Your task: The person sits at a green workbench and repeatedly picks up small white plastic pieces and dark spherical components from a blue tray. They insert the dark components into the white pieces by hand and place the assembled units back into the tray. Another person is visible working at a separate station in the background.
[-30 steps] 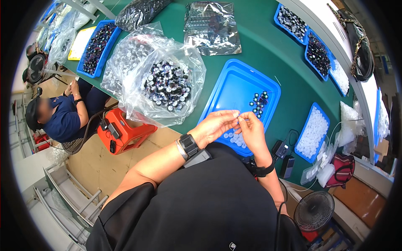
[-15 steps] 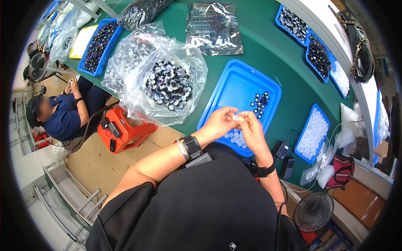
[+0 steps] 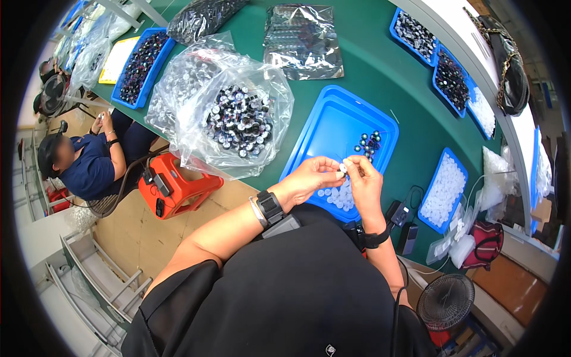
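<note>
Both hands meet over the near part of a blue tray (image 3: pixel 301 132). My left hand (image 3: pixel 310 178) and my right hand (image 3: pixel 365 183) are closed in a pinch, fingertips together around a small white round cap (image 3: pixel 343 168). Something dark shows just under the cap, too small to make out. Inside the tray, dark shiny round pieces (image 3: pixel 369 143) lie in a cluster at the right, beyond my right hand. White translucent round caps (image 3: pixel 338 196) lie at the tray's near end, partly hidden by my hands.
Left of the tray stands an open clear bag (image 3: pixel 241 122) of black-and-clear round pieces. A flat silvery bag (image 3: pixel 303 41) lies behind. At right is a blue tray of white caps (image 3: pixel 443 189). A red stool (image 3: pixel 172 184) and a seated person (image 3: pixel 89 160) are at left.
My hands have shifted slightly right and turned, so the white cap's round face now shows between the fingertips. More of the white caps in the tray is uncovered.
</note>
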Tool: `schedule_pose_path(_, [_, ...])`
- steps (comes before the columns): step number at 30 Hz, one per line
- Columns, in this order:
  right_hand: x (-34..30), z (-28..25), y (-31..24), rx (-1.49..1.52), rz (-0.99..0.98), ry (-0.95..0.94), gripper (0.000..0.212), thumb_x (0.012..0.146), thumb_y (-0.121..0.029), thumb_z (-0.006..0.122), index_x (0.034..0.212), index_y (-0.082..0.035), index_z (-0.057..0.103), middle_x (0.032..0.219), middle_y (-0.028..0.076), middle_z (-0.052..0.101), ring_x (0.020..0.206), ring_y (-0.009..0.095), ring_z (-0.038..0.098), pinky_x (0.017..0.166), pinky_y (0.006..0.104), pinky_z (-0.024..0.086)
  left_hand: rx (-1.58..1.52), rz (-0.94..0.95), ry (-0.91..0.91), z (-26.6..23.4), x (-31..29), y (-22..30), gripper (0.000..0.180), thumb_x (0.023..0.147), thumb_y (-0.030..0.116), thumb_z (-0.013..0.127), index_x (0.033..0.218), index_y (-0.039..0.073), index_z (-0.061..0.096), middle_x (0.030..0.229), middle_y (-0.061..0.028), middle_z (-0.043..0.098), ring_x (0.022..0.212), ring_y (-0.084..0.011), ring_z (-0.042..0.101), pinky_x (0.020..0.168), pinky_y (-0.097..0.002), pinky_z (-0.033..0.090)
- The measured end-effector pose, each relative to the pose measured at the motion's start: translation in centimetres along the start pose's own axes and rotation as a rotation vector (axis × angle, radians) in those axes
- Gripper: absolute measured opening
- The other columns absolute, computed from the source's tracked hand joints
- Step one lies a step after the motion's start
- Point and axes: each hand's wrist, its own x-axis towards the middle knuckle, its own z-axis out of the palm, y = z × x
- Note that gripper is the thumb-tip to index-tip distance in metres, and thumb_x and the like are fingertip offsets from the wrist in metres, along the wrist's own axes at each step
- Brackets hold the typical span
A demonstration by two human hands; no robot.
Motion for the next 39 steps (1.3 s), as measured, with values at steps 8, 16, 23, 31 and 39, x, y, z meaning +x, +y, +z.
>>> schedule_pose_path(8, [-0.3, 0.0, 0.5, -0.165, -0.215, 0.107, 0.009, 0.086, -0.008, 0.064, 0.086, 0.000, 0.061, 0.077, 0.009, 0.062, 0.066, 0.018, 0.060, 0.060, 0.0298, 0.047, -0.231, -0.093, -0.040, 0.2, -0.1, 0.1, 0.023, 0.090, 0.017, 0.063, 0.105, 0.001, 0.057, 0.098, -0.0084, 0.062, 0.091, -0.0170, 0.064, 0.082, -0.0268, 0.053])
schedule_pose_path(16, [-0.3, 0.3, 1.5, 0.126, -0.058, 0.083, 0.011, 0.088, -0.010, 0.063, 0.088, 0.000, 0.059, 0.077, 0.008, 0.063, 0.067, 0.014, 0.060, 0.061, 0.0283, 0.048, 0.206, 0.167, 0.047, 1.4, -0.7, 0.0, 0.025, 0.093, 0.016, 0.057, 0.109, -0.004, 0.056, 0.097, -0.0091, 0.063, 0.085, -0.0146, 0.064, 0.078, -0.0269, 0.053])
schedule_pose_path(23, [-0.1, -0.1, 0.6, -0.300, -0.450, 0.144, 0.005, 0.086, -0.002, 0.061, 0.084, 0.000, 0.057, 0.076, 0.011, 0.060, 0.068, 0.024, 0.058, 0.062, 0.0334, 0.046, 0.390, 0.213, 0.043, 1.8, -0.8, 0.0, 0.030, 0.097, 0.018, 0.050, 0.115, -0.006, 0.054, 0.094, -0.0087, 0.062, 0.082, -0.0135, 0.062, 0.075, -0.0268, 0.052])
schedule_pose_path(31, [-0.5, -0.3, 0.1, -0.258, -0.529, 0.146, 0.006, 0.083, 0.000, 0.062, 0.083, 0.001, 0.056, 0.077, 0.013, 0.059, 0.069, 0.028, 0.056, 0.063, 0.0360, 0.046, 0.338, 0.120, -0.044, 1.6, -0.8, 0.1, 0.032, 0.099, 0.019, 0.046, 0.119, -0.005, 0.052, 0.092, -0.0081, 0.061, 0.083, -0.0135, 0.062, 0.077, -0.0273, 0.052])
schedule_pose_path(39, [-0.6, -0.1, 1.4, 0.319, 0.001, -0.045, 0.011, 0.092, -0.011, 0.058, 0.094, -0.001, 0.054, 0.079, 0.002, 0.057, 0.069, 0.011, 0.052, 0.062, 0.0256, 0.043, 0.287, 0.176, -0.040, 1.5, -0.7, -0.1, 0.030, 0.098, 0.017, 0.048, 0.118, -0.005, 0.052, 0.092, -0.0080, 0.063, 0.082, -0.0136, 0.063, 0.077, -0.0272, 0.052])
